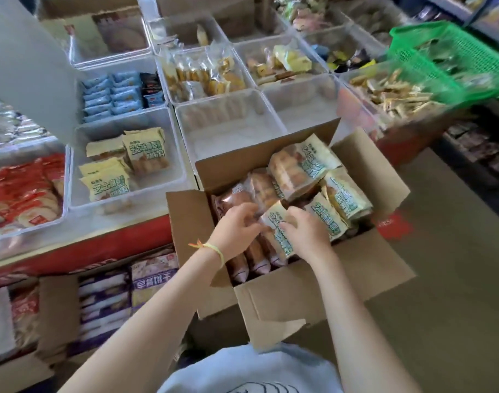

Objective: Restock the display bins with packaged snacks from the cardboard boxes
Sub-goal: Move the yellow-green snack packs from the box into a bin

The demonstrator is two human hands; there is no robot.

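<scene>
Inside the open cardboard box [322,282], both hands grip one yellow-and-green snack pack [276,225]: the left hand [237,226] curls its fingers on the pack's left edge, the right hand [306,229] clasps its right side. Left of the box, a clear display bin [123,199] holds matching packs.

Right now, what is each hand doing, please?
Left hand: fingers curled on a snack packet in the cardboard box.
Right hand: grips the same packet's other side.
</scene>
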